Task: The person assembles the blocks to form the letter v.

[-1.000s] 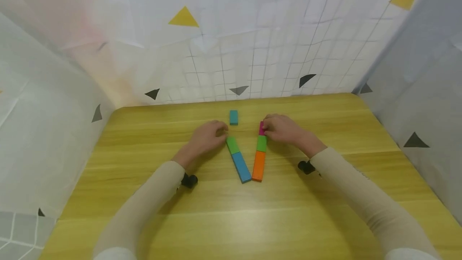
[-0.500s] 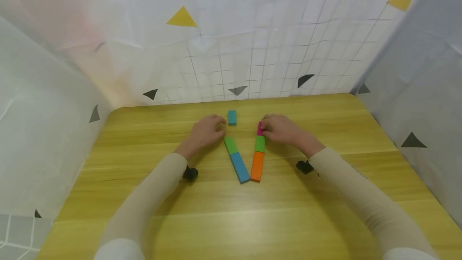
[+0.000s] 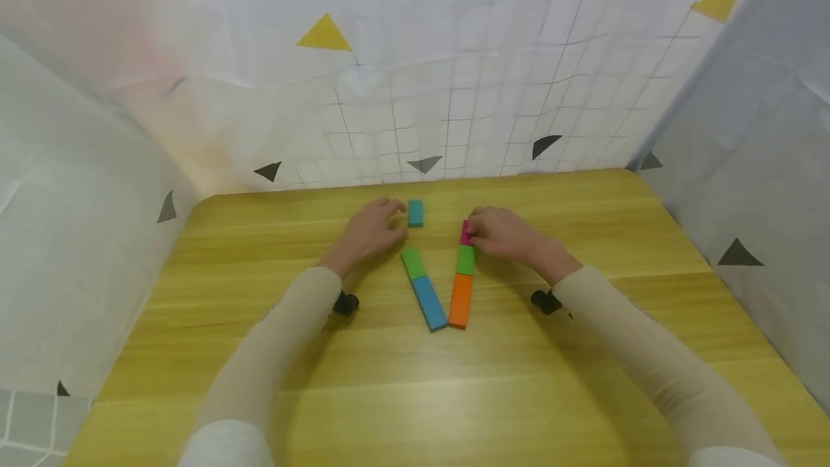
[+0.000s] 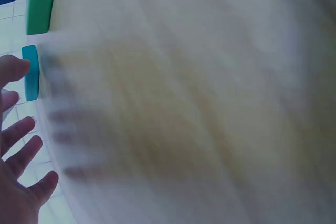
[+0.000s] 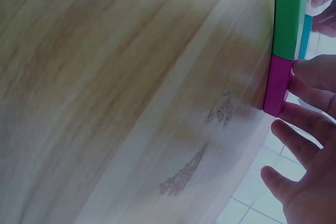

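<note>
My left hand [image 3: 368,232] reaches beside a small teal block [image 3: 416,214] at the back, its fingers spread and loosely bent. In the left wrist view the thumb overlaps the teal block [image 4: 32,72]; I cannot tell whether they touch. My right hand [image 3: 502,232] pinches a magenta block [image 5: 276,85] between thumb and fingers. That block lies at the far end of a row with a green block [image 3: 465,260] and an orange block [image 3: 460,301]. A second row, a green block [image 3: 413,264] and a blue block [image 3: 430,304], meets the first near the front, forming a V.
All the blocks lie flat on a wooden table [image 3: 415,395]. Pale sheets with printed triangles and grid lines hang as walls at the back [image 3: 415,92] and both sides. Small black wrist cameras show under both sleeves.
My left hand has moved away from the left green block, back towards the teal block, its fingers opening wider. The right hand stays at the magenta block. The view has shifted slightly.
</note>
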Motion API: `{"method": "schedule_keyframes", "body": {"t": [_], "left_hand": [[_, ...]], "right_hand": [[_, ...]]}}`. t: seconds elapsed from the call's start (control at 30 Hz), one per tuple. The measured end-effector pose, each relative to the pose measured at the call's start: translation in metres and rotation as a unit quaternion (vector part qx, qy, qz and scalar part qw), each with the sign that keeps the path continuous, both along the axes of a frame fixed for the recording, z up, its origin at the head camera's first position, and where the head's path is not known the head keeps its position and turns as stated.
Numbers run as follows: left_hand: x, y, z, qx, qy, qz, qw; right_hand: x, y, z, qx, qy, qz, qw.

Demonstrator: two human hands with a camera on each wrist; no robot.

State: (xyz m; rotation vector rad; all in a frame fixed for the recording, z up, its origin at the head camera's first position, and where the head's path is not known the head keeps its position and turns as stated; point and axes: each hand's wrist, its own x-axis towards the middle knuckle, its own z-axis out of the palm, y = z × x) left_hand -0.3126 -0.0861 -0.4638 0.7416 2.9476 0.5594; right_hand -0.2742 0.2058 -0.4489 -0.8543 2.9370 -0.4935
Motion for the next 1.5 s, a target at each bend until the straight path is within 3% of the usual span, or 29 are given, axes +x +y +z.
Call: {"method": "schedule_keyframes", "body": {"t": [0.5, 0.83, 1.5], "left_hand": [[-0.013, 0.012, 0.004, 0.026, -0.019, -0.027, 0.9991], [-0.021, 0.021, -0.003, 0.03, -0.013, -0.053, 0.998], [-0.015, 0.022, 0.009, 0.031, -0.054, -0.046, 0.997]], "right_hand": [[0.0, 0.001, 0.0, -0.003, 0.012, 0.008, 0.9999], [0.001, 0.001, 0.0, -0.004, 0.01, 0.001, 0.9999], [0.0, 0.0, -0.001, -0.011, 0.014, 0.012, 0.9998]]}}
